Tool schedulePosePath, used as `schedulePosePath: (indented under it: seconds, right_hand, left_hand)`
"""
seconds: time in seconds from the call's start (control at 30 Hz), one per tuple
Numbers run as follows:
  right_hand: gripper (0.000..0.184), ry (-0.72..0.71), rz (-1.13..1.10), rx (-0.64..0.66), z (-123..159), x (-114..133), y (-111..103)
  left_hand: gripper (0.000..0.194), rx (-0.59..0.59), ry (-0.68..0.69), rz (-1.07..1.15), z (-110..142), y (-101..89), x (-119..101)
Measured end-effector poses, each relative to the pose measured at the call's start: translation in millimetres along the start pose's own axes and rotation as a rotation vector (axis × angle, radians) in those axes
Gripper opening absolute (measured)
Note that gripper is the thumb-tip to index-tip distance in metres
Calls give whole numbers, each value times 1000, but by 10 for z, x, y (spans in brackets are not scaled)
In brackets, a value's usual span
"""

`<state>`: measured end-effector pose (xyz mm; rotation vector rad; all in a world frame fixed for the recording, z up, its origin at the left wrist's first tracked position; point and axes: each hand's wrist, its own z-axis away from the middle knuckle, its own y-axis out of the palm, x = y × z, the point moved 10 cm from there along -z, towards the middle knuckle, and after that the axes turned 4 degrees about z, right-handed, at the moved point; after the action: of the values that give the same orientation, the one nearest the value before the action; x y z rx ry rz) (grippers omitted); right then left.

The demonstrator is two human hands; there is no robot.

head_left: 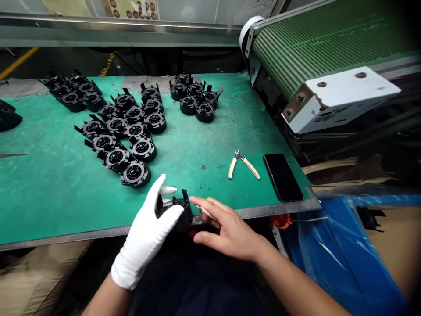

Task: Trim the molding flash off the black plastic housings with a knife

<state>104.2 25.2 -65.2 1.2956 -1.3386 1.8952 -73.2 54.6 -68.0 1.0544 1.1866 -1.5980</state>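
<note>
My left hand (144, 232), in a white glove, grips a round black plastic part (184, 213) at the table's front edge. Its thumb lies along the near side and the fingers wrap the far side; an upright tab sticks up from the part. Just to the right is my bare right hand (226, 226), its index finger stretched towards that tab. A slim cream-handled tool (206, 213) is held under its fingers, mostly hidden by them. Farther back on the green table (184, 153) lie cutting pliers (243, 164) with cream handles, jaws pointing away.
Several similar black parts (134, 173) stand in groups across the table's left and middle. A black phone (283, 177) lies near the right corner. Beyond it rises a green conveyor belt (315, 44) with a white metal bracket (348, 98). Blue plastic sheeting (342, 254) hangs at lower right.
</note>
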Motion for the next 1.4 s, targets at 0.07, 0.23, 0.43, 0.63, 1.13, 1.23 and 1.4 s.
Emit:
schedulePosePath:
  seconds: [0.07, 0.23, 0.43, 0.63, 1.13, 1.23, 1.4]
  right_hand:
    - [65, -25, -96, -55, 54, 60, 66]
    - [53, -23, -281, -105, 158, 41, 205]
    - [32, 273, -611, -185, 277, -272, 659]
    - [36, 416, -623, -235, 520, -489, 915]
    - [45, 338, -704, -69, 373, -711, 1052]
    - [45, 334, -622, -83, 361, -720, 994]
    - [46, 364, -604, -86, 342, -753, 1026]
  left_hand:
    - [61, 62, -102, 100, 64, -19, 2]
    - [49, 130, -153, 87, 252, -87, 114]
    - [47, -106, 68, -273, 453, -125, 137]
    - [30, -246, 429, -686, 496, 14, -21]
    - [30, -237, 387, -642, 505, 104, 86]
    - [29, -200, 385, -618, 511, 136, 76]
    - [30, -196, 420, -577, 537, 139, 61]
